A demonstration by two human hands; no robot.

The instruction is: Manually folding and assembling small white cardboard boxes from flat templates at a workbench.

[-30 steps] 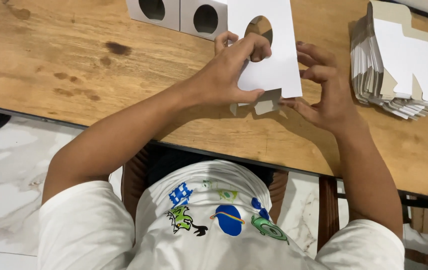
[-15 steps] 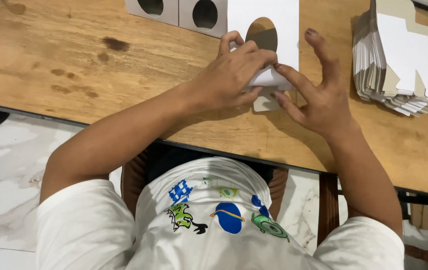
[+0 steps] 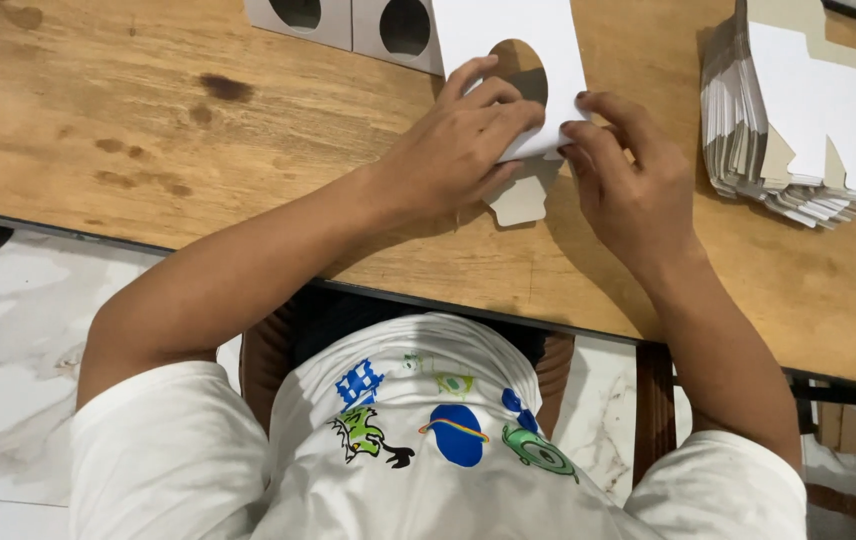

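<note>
On table [image 3: 148,130], centre: white carton blank [image 3: 508,40] with oval cut-out, pinched at lower edge by left hand [image 3: 458,150] and right hand [image 3: 628,180]. Right: stack of flat blanks [image 3: 798,120]. Behind: two folded boxes [image 3: 348,20].

Your left hand [image 3: 458,150] presses its fingers onto the lower edge of a flat white cardboard box blank with an oval cut-out [image 3: 508,60], while your right hand [image 3: 628,185] pinches its right edge. It lies on a worn wooden table [image 3: 148,130], with two folded white boxes with round holes [image 3: 348,18] just behind and a stack of flat white cardboard blanks [image 3: 798,120] well to the right.
</note>
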